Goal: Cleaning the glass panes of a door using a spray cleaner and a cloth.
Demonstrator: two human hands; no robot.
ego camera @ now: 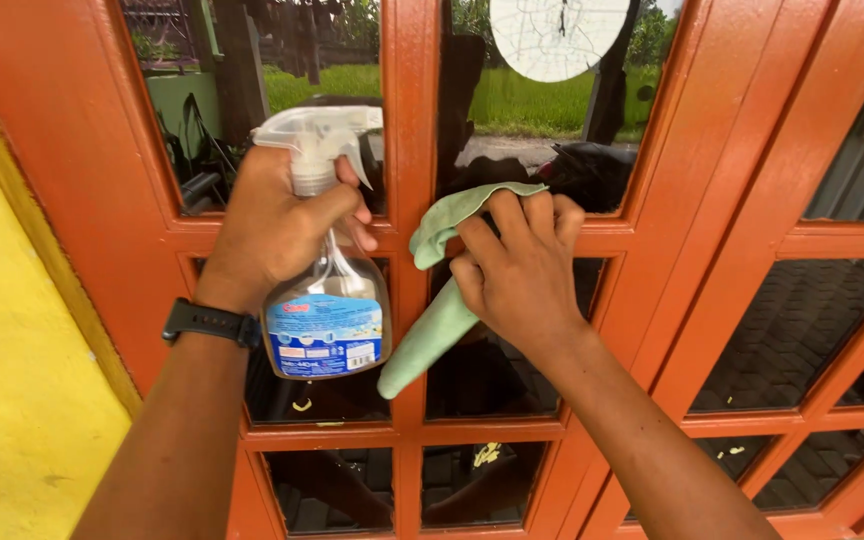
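Wrapped around the neck of a spray bottle (327, 300), the left hand (277, 225) holds it firmly, with the fingers closed just under the white trigger head (317, 140). One finger lies across the front of the neck, near the trigger. The bottle hangs upright in front of the door, and its body is clear plastic, so a little pale liquid shows in the lower part; how full it is I cannot tell, because a blue and white label (325, 335) covers most of the body. A black watch (210, 322) sits on the left wrist.

The right hand (517, 270) is closed on a light green cloth (442, 290). It presses the upper part of the cloth against the orange wooden frame (410, 120) of the door, at the place where a vertical bar and a horizontal bar meet. The rest of the cloth hangs down loose below the hand, over the vertical bar. The bottle and the cloth are near each other but they do not touch.

The door has many small glass panes (792, 330), dark and reflecting. In the upper panes green grass and a white round shape (557, 35) show. At the left of the door stands a yellow wall (12, 350).
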